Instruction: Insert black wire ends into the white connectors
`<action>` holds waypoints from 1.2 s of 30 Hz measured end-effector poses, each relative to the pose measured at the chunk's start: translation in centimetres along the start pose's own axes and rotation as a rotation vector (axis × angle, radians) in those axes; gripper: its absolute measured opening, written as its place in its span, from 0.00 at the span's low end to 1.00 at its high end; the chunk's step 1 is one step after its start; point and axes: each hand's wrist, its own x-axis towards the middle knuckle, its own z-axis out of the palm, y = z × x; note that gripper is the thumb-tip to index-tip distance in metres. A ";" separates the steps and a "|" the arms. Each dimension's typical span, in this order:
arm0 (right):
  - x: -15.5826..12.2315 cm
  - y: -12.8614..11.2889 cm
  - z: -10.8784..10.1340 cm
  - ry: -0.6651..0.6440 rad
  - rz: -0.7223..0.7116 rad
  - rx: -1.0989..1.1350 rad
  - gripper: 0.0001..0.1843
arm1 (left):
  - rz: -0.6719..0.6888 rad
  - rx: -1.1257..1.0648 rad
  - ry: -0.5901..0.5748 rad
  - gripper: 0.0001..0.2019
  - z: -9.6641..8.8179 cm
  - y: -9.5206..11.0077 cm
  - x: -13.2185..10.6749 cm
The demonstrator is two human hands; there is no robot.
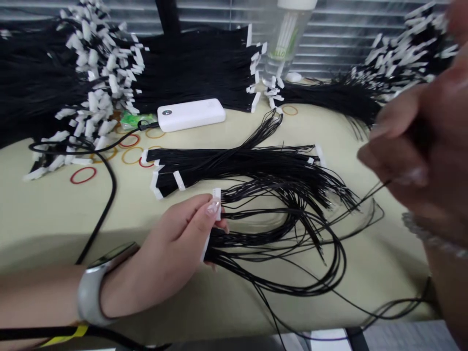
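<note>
My left hand (pixel 179 239), with a grey-strapped watch on its wrist, pinches a white connector (pixel 217 196) between thumb and fingers. Black wires (pixel 252 239) run out of it to the right, some curving back in a loop. A further white connector edge shows below the fingers, mostly hidden by the hand. My right hand (pixel 409 131) is raised at the right, close to the camera and somewhat blurred. Its fingers are closed on a thin black wire (pixel 375 189) that leads down toward the bunch. Just beyond my left hand lies a bundle of wires with white connectors (pixel 226 163).
A white power bank (pixel 192 115) with a black cable (pixel 109 180) lies behind. Rubber bands (pixel 83 175) are scattered at left. Stacks of connector wires (pixel 193 68) line the back, beside a clear bottle (pixel 287 44). More wire bundles (pixel 398 58) sit back right.
</note>
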 end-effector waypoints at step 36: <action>-5.0 -0.5 4.7 -0.734 -0.410 -0.580 0.06 | 0.254 0.180 -0.104 0.13 -0.2 -0.3 -0.3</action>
